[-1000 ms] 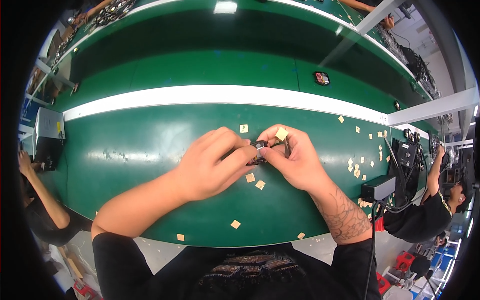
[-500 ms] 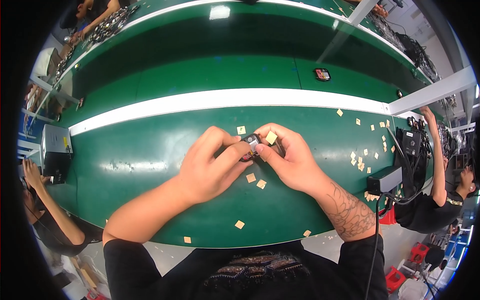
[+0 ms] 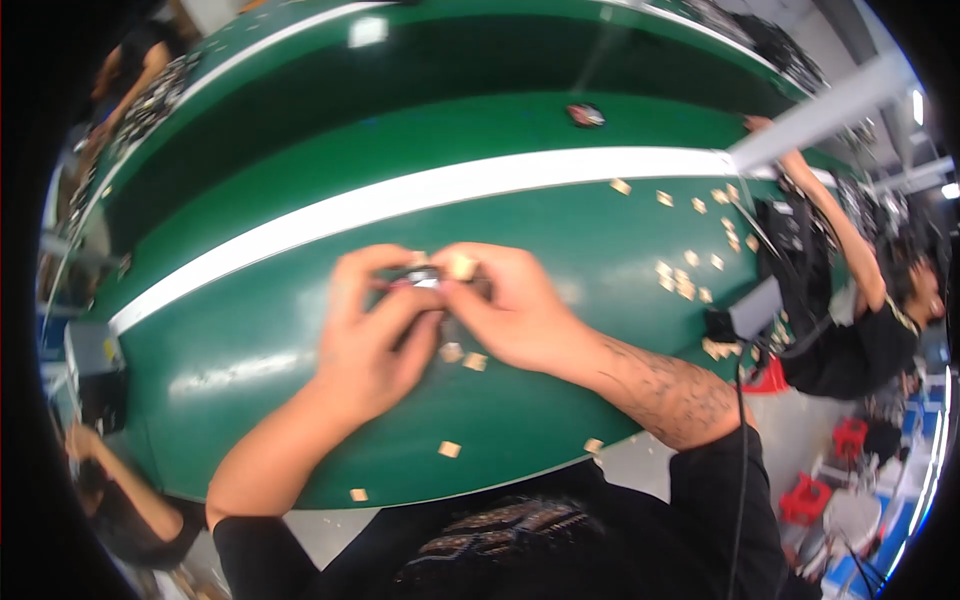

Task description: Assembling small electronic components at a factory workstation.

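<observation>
**A small black-and-silver device (image 3: 427, 279) gripped from both sides**

My left hand (image 3: 372, 335) holds the device's left side, fingers and thumb closed on it. My right hand (image 3: 505, 305) pinches its right side, with a pale-yellow square piece (image 3: 462, 268) at my fingers; blur hides how that sits. All this is above the glossy green tabletop (image 3: 270, 330), where flat yellowish squares (image 3: 475, 362) lie scattered.

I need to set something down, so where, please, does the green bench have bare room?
Bare bench lies between the grey box and left hand, with a smaller patch between the right hand and the pale squares crowding the right end.
</observation>
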Demonstrator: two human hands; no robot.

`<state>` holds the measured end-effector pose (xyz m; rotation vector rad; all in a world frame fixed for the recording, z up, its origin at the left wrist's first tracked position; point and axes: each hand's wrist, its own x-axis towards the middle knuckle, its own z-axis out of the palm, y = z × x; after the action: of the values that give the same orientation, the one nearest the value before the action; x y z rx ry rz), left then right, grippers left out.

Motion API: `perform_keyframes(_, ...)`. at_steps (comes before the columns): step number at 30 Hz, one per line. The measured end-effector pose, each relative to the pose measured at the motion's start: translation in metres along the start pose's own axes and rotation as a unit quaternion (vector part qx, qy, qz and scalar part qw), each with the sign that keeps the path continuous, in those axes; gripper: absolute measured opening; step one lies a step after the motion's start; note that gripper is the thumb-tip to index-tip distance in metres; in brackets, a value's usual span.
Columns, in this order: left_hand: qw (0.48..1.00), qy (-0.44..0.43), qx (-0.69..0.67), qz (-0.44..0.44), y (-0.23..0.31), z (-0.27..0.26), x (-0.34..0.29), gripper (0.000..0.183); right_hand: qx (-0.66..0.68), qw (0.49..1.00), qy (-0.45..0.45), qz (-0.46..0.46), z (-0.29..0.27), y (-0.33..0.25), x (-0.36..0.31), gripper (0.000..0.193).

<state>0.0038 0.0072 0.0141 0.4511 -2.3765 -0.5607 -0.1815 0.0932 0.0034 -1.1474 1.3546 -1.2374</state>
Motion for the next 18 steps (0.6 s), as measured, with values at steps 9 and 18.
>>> perform_keyframes(9, 0.997, -0.003, -0.078, 0.007, -0.004, -0.003, 0.002, 0.045, 0.038, 0.999, -0.002, -0.016, 0.0, 0.013, 0.006, 0.012)
perform_keyframes(18, 0.999, -0.003, -0.037, 0.024, -0.012, -0.009, -0.006, 0.06, 0.009, 1.0, -0.015, 0.021, 0.0, -0.006, -0.001, 0.003)
